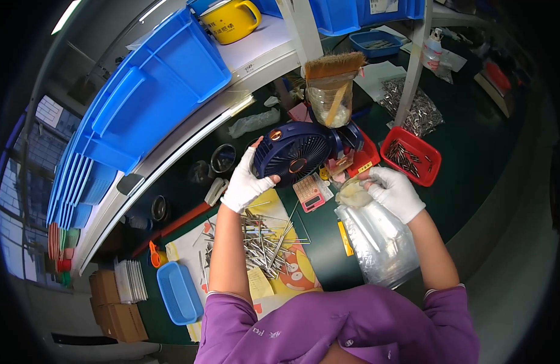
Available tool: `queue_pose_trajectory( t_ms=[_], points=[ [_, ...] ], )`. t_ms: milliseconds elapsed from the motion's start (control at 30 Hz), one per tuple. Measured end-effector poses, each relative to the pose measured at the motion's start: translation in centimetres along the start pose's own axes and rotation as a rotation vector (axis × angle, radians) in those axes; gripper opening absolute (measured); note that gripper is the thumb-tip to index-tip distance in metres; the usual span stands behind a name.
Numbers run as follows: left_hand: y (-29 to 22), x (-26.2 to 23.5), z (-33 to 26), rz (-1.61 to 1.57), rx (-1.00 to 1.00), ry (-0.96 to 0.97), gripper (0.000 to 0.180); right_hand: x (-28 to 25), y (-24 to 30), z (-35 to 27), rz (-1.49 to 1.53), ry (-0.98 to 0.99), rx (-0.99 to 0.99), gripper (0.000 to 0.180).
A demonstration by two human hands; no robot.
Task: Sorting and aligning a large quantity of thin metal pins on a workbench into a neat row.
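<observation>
My left hand (248, 181), in a white glove with bare fingertips, grips the left rim of a dark blue desk fan (297, 156). Between the gloved fingers of my right hand (394, 192) is a pale yellow, translucent wad (353, 194) whose kind I cannot make out. Right below that hand lies a stack of clear plastic bags (377, 242). A pink calculator (309, 193) rests just under the fan. Many thin metal rods (268, 242) are heaped on a yellow patterned mat (301, 273) near my left forearm.
A red tray (435, 159) of small metal pieces stands right of the fan. Behind the fan is a clear jar (328, 109) with a brush across it. A blue basket (180, 293) sits at the left. Large blue bins (152, 91) and a yellow mug (231, 23) occupy the shelf.
</observation>
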State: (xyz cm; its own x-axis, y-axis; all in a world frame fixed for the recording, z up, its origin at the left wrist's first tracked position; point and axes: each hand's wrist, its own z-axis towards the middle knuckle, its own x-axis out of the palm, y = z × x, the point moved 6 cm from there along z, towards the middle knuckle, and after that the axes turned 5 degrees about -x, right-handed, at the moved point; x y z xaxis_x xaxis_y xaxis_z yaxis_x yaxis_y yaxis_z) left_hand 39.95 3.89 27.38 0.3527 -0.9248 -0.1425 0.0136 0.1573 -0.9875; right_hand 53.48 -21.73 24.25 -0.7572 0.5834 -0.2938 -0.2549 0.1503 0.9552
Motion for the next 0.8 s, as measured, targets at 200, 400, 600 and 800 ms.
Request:
queue_pose_trajectory(
  t_ms=[200, 400, 600, 800],
  points=[
    [0.7, -0.9, 1.3, -0.133, -0.086, 0.123, 0.085, 6.7, -3.8, 2.9, 0.351, 0.102, 0.122, 0.060],
    [1.6, -0.2, 1.3, -0.180, 0.019, 0.094, 0.098, 12.1, -6.1, 6.9, 0.984, 0.075, 0.271, 0.065],
    [2.8, 1.4, -0.7, -0.307, 0.205, -0.111, 0.113, 13.8, -5.5, 7.8, 1.253, 0.225, 0.098, 0.079],
    [3.5, 3.7, -2.5, 0.001, 0.342, -0.389, 0.081, 14.7, -5.1, 7.9, 1.113, 0.077, 0.075, 0.095]
  ],
)
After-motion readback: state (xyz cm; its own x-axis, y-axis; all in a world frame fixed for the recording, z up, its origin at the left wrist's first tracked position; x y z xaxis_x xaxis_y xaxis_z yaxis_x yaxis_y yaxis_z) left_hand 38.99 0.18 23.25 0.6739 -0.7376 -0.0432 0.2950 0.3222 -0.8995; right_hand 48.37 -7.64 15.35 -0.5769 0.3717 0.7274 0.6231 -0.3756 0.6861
